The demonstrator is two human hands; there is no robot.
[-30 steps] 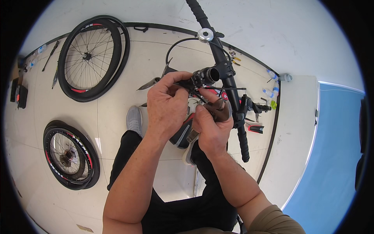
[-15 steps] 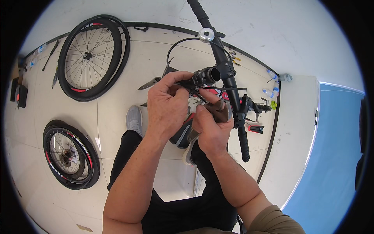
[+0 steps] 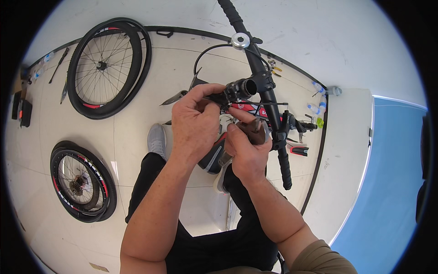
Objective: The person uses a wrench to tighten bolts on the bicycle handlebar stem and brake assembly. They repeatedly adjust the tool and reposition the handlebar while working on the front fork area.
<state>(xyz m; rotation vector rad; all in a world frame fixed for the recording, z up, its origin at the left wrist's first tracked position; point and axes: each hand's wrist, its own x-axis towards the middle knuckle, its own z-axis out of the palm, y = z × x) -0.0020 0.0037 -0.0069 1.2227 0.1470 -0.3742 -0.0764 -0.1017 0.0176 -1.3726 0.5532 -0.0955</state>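
Note:
A black bicycle handlebar (image 3: 272,107) with ridged grips and a silver bell (image 3: 240,40) stands in front of me. From its stem (image 3: 262,81), an open-ended black tube (image 3: 246,87) points toward me. My left hand (image 3: 196,125) is closed just below the tube, thumb and fingers pinched together; what lies between them is hidden. My right hand (image 3: 248,155) is wrapped round a brownish metal hand tool (image 3: 257,131) whose exact kind I cannot make out. Its index finger reaches toward the left fingertips. A thin black cable (image 3: 269,104) runs across the handlebar.
Two groups of wheels and tyres lie at the left, a larger wheel (image 3: 102,65) behind a smaller one (image 3: 77,182). Below the handlebar are a red frame (image 3: 248,108) and a black saddle (image 3: 211,158). Bottles (image 3: 313,108) and pliers (image 3: 275,70) lie by the wall.
My right index finger and the metal tool have shifted slightly, the finger a little to the left. The handlebar has moved a touch left. My left hand keeps its pinch nearly in place.

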